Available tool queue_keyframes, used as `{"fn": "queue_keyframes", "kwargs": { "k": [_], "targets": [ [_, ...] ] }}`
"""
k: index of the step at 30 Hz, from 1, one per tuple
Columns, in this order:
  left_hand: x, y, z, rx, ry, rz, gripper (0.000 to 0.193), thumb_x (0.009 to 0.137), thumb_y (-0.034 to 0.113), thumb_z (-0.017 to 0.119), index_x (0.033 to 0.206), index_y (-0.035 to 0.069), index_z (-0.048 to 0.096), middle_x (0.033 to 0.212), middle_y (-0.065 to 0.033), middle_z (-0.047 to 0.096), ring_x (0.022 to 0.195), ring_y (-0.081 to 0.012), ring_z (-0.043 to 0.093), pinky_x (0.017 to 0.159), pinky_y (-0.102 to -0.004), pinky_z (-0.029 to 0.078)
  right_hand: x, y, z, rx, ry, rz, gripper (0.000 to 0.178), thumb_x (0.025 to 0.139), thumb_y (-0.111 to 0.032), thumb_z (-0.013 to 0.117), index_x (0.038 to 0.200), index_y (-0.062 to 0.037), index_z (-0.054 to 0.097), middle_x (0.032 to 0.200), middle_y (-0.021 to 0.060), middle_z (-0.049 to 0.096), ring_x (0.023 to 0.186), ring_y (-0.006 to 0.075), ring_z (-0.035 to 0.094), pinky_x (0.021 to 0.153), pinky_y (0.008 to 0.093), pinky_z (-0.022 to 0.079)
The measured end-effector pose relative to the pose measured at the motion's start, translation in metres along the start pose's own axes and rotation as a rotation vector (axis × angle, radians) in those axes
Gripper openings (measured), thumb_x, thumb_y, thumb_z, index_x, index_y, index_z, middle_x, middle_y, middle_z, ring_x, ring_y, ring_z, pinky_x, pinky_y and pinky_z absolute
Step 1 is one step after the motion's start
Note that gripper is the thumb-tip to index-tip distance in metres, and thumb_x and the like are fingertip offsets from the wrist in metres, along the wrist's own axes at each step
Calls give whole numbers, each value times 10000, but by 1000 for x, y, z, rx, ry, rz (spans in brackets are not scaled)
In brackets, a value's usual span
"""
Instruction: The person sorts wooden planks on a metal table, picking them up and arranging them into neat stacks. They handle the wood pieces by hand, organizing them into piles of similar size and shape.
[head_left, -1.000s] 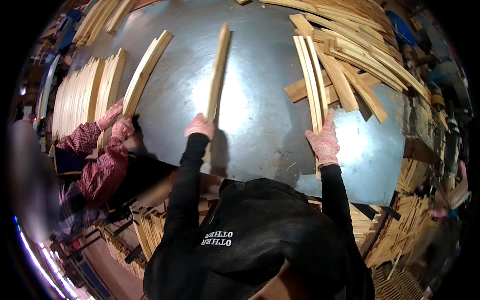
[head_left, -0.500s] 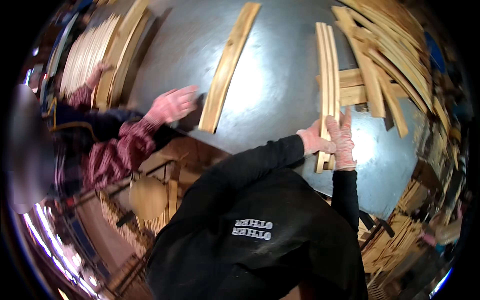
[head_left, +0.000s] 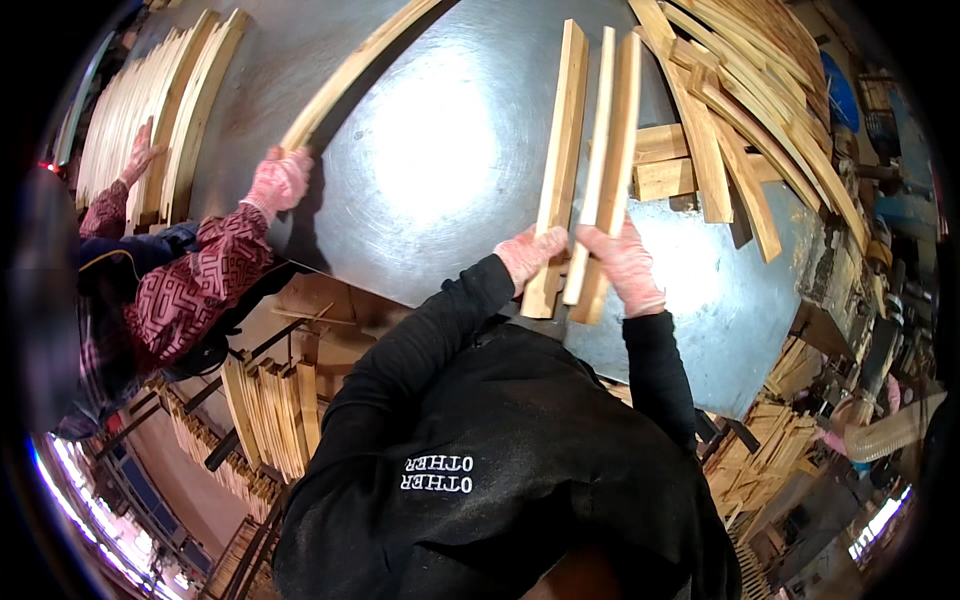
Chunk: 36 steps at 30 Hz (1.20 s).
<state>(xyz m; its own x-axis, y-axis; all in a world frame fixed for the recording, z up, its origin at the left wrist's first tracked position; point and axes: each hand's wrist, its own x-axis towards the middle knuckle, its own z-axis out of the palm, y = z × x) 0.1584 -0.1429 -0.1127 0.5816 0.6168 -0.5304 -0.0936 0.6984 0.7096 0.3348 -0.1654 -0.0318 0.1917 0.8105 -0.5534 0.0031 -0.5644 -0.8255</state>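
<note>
Both my hands wear pinkish-white gloves above the near side of a metal tabletop (head_left: 450, 270). My left hand (head_left: 530, 256) grips one long wooden strip (head_left: 562, 150) near its lower end, thumb across it. In my right hand (head_left: 630, 268) are two more strips, a narrow pale one (head_left: 597, 150) and a wider one (head_left: 622, 150), held close together near their lower ends. A gap separates the left strip from the right pair. All three point away from me, tilted slightly right. The fingers under the strips are partly hidden.
At the left a co-worker's gloved hand (head_left: 279, 182) holds a long strip (head_left: 350, 75); the other hand rests by a row of upright strips (head_left: 140, 110). A loose pile of strips (head_left: 760, 110) and short blocks (head_left: 662, 180) lie at the right.
The strips, bunched together before, are now parted between my hands and have moved left. The co-worker has taken hold of the strip lying mid-table and drawn it left, turned on edge.
</note>
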Motion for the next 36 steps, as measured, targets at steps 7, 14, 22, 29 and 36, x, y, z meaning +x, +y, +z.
{"fn": "queue_keyframes", "kwargs": {
  "k": [7, 14, 22, 29, 36],
  "targets": [
    [11, 26, 0, -432, -253, -198, 527, 843, 239, 762, 1266, 0, 561, 1004, -120, 680, 941, -251, 678, 787, -434, 596, 3, 9, -25, 411, -39, 45, 442, 961, -253, 617, 1297, 11, 504, 1108, 99, 648, 1038, 157, 618, 860, 271, 507],
    [34, 7, 1, -103, -239, -56, 538, 857, 296, 743, 1266, 1, 556, 1090, -129, 665, 1008, -203, 647, 868, -340, 540, 35, 42, 0, -105, 214, -262, 665, 979, -454, 549, 1419, 30, 427, 1363, 218, 525, 1289, 290, 487, 1073, 367, 389],
    [6, 67, 11, -537, -173, -249, 700, 872, 419, 710, 1398, 39, 447, 1215, -161, 627, 1066, -254, 645, 926, -410, 533, 93, 21, 9, 893, -306, 57, 613, 895, -416, 709, 1339, -44, 508, 1187, 75, 607, 1080, 165, 575, 947, 313, 471],
    [10, 44, -28, 488, 173, -144, 1299, 668, 469, 832, 1529, -67, 21, 1412, -201, 477, 1260, -251, 499, 1045, -324, 415, 80, -12, 54, 507, -29, -40, 691, 846, -137, 762, 1417, -26, 387, 1169, 94, 618, 1026, 163, 604, 885, 294, 508],
    [-18, 76, -38, -484, -146, -137, 583, 832, 113, 671, 1362, -5, 459, 1182, -172, 611, 991, -258, 648, 905, -369, 535, 87, 6, 18, 813, -265, 160, 443, 855, -122, 713, 1229, -14, 500, 1058, 119, 644, 882, 225, 676, 749, 348, 594]
  ]
}}
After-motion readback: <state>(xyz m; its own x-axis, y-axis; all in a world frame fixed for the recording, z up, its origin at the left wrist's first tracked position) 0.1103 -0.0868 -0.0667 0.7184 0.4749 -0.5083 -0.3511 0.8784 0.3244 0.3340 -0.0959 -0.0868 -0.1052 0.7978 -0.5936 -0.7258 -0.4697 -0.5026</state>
